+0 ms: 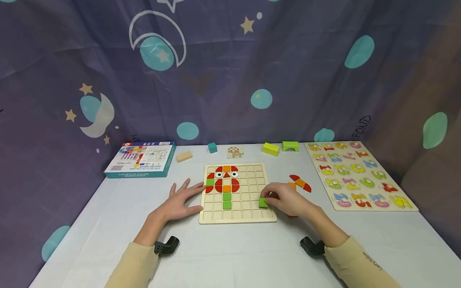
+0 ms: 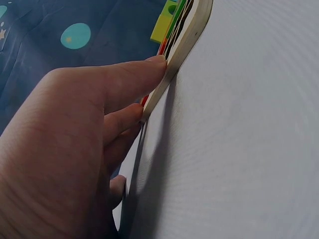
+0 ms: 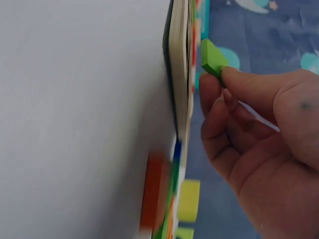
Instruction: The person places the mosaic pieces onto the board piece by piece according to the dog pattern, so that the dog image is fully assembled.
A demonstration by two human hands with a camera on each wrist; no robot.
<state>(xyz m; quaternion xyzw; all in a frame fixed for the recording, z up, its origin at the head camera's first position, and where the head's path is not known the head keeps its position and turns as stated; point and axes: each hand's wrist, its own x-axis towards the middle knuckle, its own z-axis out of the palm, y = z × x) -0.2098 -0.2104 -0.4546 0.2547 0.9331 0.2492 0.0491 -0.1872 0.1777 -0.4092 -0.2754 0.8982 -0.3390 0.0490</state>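
A wooden grid board (image 1: pixel 248 214) lies mid-table, with red, orange and green tiles set in its left half, some bearing eyes. My left hand (image 1: pixel 179 203) touches the board's left edge, thumb and fingertips at its rim; the left wrist view shows the thumb (image 2: pixel 134 82) against the wooden side. Over the board's right edge, my right hand (image 1: pixel 286 199) pinches a green square tile (image 1: pixel 263 203) between thumb and fingers. In the right wrist view, the green tile (image 3: pixel 213 56) sticks out past the fingertips, its thin edge showing.
Loose red and orange tiles (image 1: pixel 300 183) lie right of the board, partly behind my right hand. A small pattern card (image 1: pixel 235 152) and several blocks, one a yellow block (image 1: pixel 271 149), stand behind it. A boxed set (image 1: pixel 140 160) is at left, a number puzzle (image 1: pixel 360 176) at right.
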